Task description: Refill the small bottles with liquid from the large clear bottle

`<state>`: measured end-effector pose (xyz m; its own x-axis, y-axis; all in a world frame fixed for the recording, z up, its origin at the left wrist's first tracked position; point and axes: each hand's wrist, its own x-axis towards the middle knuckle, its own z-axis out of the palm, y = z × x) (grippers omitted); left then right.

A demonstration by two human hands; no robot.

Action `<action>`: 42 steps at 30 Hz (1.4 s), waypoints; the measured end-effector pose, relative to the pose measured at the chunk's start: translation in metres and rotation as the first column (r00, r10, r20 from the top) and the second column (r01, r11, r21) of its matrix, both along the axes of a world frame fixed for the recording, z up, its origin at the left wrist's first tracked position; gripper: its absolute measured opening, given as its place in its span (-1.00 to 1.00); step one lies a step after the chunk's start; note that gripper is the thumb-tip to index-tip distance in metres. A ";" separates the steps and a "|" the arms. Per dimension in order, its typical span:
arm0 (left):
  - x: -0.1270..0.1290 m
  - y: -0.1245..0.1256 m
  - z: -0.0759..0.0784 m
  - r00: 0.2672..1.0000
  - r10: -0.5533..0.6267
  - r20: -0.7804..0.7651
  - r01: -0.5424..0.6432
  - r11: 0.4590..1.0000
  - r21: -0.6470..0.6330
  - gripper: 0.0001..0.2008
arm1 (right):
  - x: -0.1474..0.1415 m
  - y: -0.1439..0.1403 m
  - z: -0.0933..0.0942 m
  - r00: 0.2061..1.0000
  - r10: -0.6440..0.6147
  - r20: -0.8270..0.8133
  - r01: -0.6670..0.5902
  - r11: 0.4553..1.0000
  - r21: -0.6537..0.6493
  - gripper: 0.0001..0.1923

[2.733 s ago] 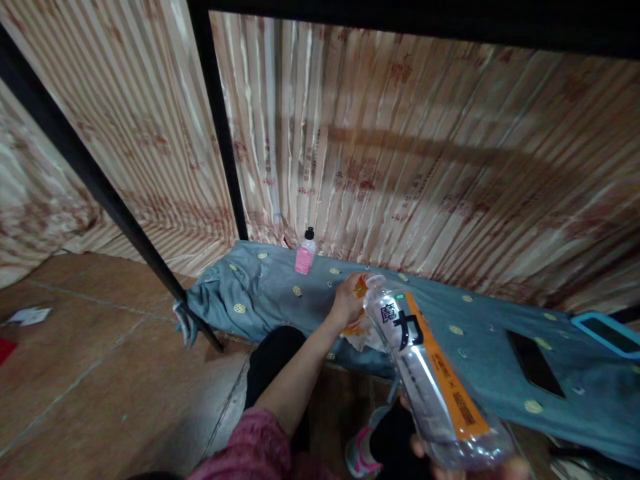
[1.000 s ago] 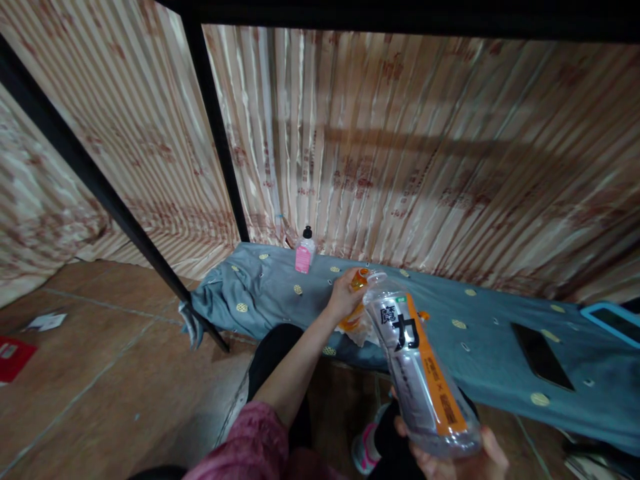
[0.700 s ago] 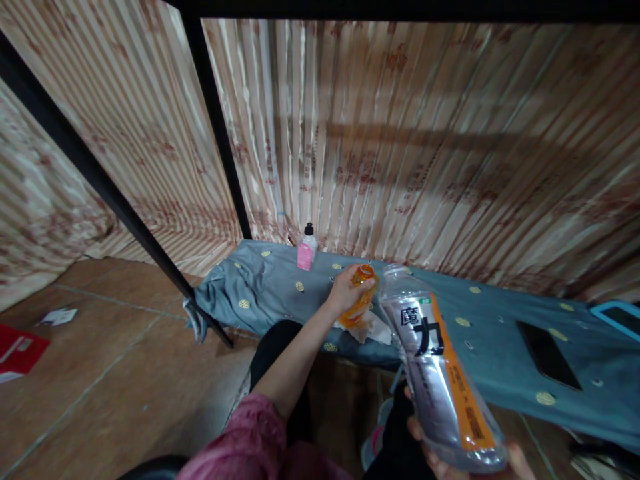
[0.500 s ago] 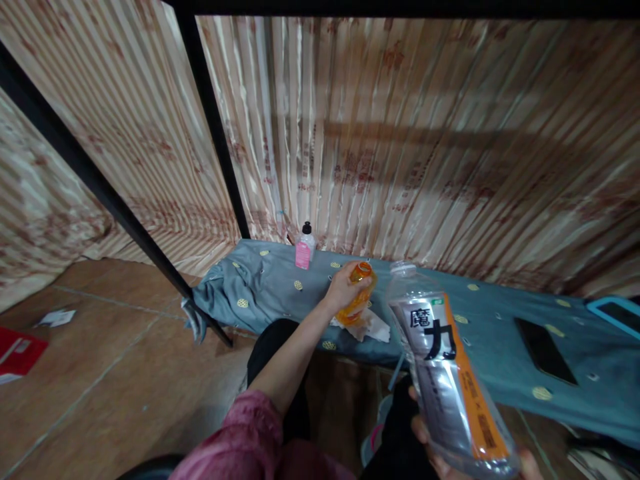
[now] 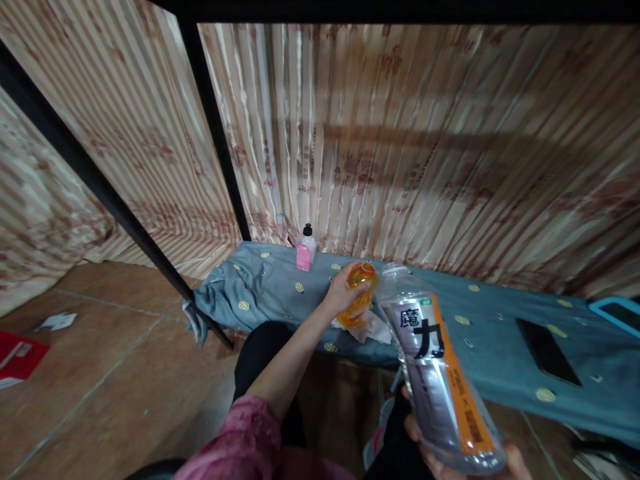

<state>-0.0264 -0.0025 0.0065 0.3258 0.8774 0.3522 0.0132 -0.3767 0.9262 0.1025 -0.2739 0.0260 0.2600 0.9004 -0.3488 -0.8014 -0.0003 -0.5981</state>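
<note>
Orange liquid fills the small bottle (image 5: 357,301) that the left hand (image 5: 341,293) grips; the fingers curl round its side, closed on it, and its open neck points up and slightly to the right. The small bottle stands over a crumpled white tissue (image 5: 371,327) lying on the blue-grey cloth (image 5: 490,347) that covers a low bed. Just to the right, a large clear plastic bottle (image 5: 435,373) with a grey and orange label is tilted, its uncapped mouth close beside the mouth of the small one, though the two do not seem to touch. The right hand (image 5: 465,463) holds this large bottle from underneath at the bottom edge of the view; only fingertips show, wrapped round the base. A pink sleeve (image 5: 250,437) covers the left upper arm.

Farther back on the cloth, near the wall, a little pink-labelled bottle with a black cap (image 5: 305,248) stands upright. To the right lie a black phone (image 5: 548,341) and, at the edge, a device in a light blue case (image 5: 617,313). A striped curtain (image 5: 400,147) hangs behind the bed, and black metal posts (image 5: 215,133) frame it. On the brown tiled floor (image 5: 100,380) at the left lie a red packet (image 5: 17,357) and a white scrap (image 5: 57,321).
</note>
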 end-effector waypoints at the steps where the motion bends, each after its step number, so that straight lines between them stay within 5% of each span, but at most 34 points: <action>1: -0.002 -0.001 0.000 1.000 0.014 0.015 -0.014 1.000 -0.013 -0.45 | -0.002 0.001 0.001 1.000 0.006 -0.006 -0.006 1.000 -0.007 -0.33; 6: -0.023 -0.025 0.005 0.958 0.159 0.237 -0.116 0.976 -0.186 -0.42 | -0.013 0.010 0.002 0.998 0.065 -0.023 -0.065 0.998 -0.003 -0.35; 12: -0.046 -0.089 0.014 0.858 0.044 0.512 0.211 0.879 -0.429 -0.28 | -0.021 0.024 -0.026 0.970 0.241 0.017 -0.242 0.967 0.082 -0.41; 18: -0.057 -0.116 0.025 0.812 0.020 0.584 0.295 0.848 -0.440 -0.36 | -0.037 0.044 -0.058 0.940 0.340 0.011 -0.339 0.933 0.120 -0.30; 28: -0.083 -0.093 0.004 0.822 0.344 0.454 -0.020 0.814 -0.581 -0.45 | -0.070 0.079 -0.087 0.902 0.432 -0.017 -0.418 0.881 0.224 -0.39; 32: -0.088 -0.080 0.000 0.832 0.365 0.417 -0.153 0.874 -0.460 -0.23 | -0.083 0.095 -0.103 0.891 0.445 -0.090 -0.418 0.881 0.222 -0.56; 36: -0.090 -0.061 -0.002 0.888 0.364 0.281 -0.275 0.910 -0.311 0.05 | -0.088 0.105 -0.113 0.880 0.458 -0.128 -0.429 0.881 0.199 -0.50; 42: -0.094 -0.014 -0.006 0.857 0.501 0.120 -0.480 0.861 -0.165 0.16 | -0.073 0.097 -0.115 0.869 0.476 -0.137 -0.460 0.878 0.133 -0.41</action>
<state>-0.1208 -0.0167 0.0002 -0.2076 0.9485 0.2393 0.0202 -0.2404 0.9705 0.0293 -0.1773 -0.0888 -0.2524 0.9325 -0.2582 -0.8058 -0.3503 -0.4774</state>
